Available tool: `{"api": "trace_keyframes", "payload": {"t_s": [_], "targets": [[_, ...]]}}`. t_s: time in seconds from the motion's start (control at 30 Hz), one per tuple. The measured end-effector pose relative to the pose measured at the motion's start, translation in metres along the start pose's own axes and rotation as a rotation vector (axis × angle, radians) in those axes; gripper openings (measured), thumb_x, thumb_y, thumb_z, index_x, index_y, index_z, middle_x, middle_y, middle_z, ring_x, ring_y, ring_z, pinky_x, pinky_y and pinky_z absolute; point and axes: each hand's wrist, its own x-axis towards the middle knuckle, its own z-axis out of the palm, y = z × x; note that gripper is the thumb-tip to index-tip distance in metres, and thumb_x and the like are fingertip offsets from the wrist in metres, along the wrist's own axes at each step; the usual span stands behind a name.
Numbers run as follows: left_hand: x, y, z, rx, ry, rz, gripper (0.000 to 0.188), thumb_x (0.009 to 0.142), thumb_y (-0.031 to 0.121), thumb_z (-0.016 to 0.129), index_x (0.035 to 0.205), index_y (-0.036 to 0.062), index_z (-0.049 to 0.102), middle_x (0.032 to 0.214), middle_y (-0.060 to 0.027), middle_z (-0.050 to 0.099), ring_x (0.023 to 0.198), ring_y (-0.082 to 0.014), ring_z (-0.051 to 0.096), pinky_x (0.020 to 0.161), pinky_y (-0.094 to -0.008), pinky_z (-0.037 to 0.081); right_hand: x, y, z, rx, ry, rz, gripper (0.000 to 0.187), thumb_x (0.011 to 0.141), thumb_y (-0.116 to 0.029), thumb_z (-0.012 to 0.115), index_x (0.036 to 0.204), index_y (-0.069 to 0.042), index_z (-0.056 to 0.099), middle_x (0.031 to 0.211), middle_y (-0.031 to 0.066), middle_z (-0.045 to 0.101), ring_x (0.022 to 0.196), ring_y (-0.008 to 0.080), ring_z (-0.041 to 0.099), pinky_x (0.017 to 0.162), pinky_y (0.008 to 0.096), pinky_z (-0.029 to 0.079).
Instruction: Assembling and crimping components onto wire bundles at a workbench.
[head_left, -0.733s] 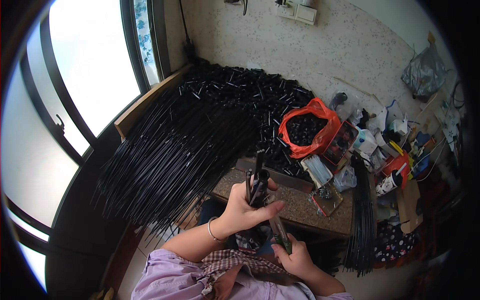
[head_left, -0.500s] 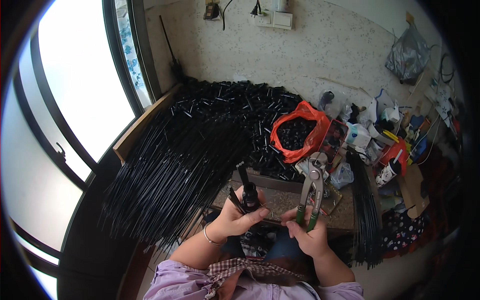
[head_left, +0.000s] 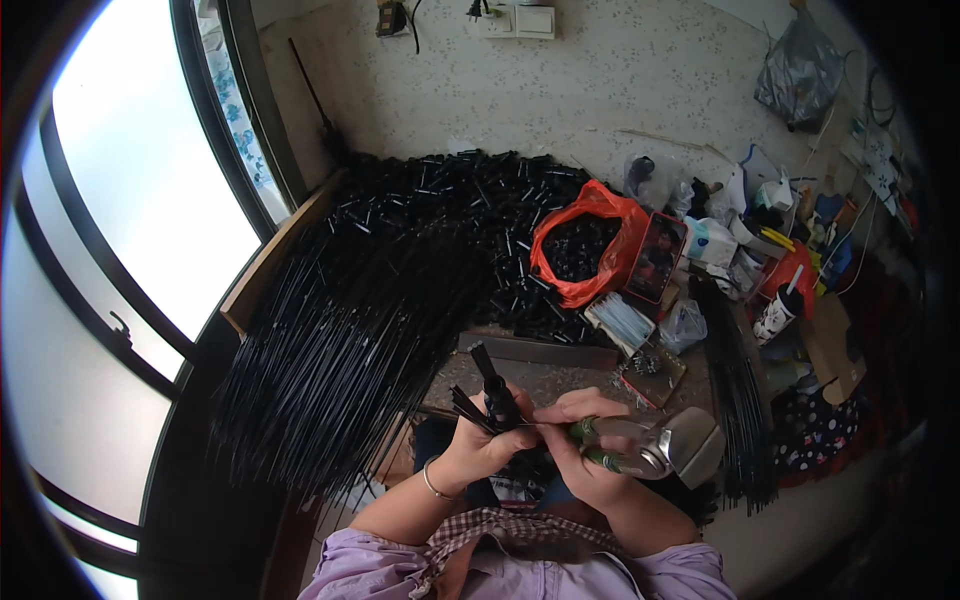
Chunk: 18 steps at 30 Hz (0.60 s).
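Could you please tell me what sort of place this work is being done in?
Probably a home workshop for small assembly: a heap of thin black rods, an orange bag of black parts, and a cluttered floor beside a window.

A cramped home workshop: a heap of thin black rods (head_left: 340, 330) fills the centre, an orange bag of black parts (head_left: 585, 250) and cluttered supplies (head_left: 780, 260) sit upper right.
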Motion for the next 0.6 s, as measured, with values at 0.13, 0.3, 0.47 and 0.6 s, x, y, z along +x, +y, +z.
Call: {"api": "trace_keyframes", "payload": {"t_s": [0.13, 0.3, 0.47, 0.6], "targets": [[0.002, 0.011, -0.008, 0.019, -0.129, -0.026, 0.035, 0.071, 0.022, 0.073, 0.080, 0.0044, 0.044, 0.066, -0.0031, 0.050, 0.059, -0.0115, 0.048, 0.053, -0.0237, 0.039, 0.002, 0.017, 0.002, 0.062, 0.106, 0.463, 0.048, 0.072, 0.006, 0.065, 0.108, -0.003, 0.036, 0.085, 0.0056, 0.051, 0.071, 0.0099, 0.053, 0.064, 0.0221, 0.044], [0.011, 0.018, -0.025, -0.178, -0.059, 0.042, 0.046, 0.073, 0.041, 0.069, 0.080, 0.0069, 0.039, 0.055, -0.0019, 0.042, 0.048, -0.0111, 0.042, 0.046, -0.0239, 0.036, -0.058, 0.059, -0.034, -0.233, -0.147, 0.610, 0.031, 0.075, -0.001, 0.062, 0.102, 0.000, 0.046, 0.104, 0.0091, 0.046, 0.079, 0.0127, 0.054, 0.067, 0.0247, 0.045], [0.009, 0.015, -0.034, -0.138, -0.040, 0.023, 0.049, 0.075, 0.048, 0.062, 0.082, 0.0062, 0.039, 0.054, -0.0005, 0.041, 0.046, -0.0100, 0.040, 0.044, -0.0234, 0.036, -0.048, 0.032, -0.044, 0.450, -0.198, 0.832, 0.019, 0.074, -0.004, 0.064, 0.090, 0.002, 0.054, 0.108, 0.0099, 0.046, 0.092, 0.0160, 0.052, 0.072, 0.0269, 0.044], [0.013, 0.007, -0.040, -0.113, -0.047, -0.005, 0.047, 0.080, 0.044, 0.060, 0.093, 0.0024, 0.042, 0.061, -0.0032, 0.049, 0.050, -0.0082, 0.046, 0.046, -0.0199, 0.037, -0.009, -0.003, -0.059, -0.424, -0.462, 0.176, 0.019, 0.060, -0.013, 0.071, 0.074, -0.006, 0.060, 0.102, 0.0073, 0.052, 0.104, 0.0261, 0.045, 0.088, 0.0428, 0.033]]}}
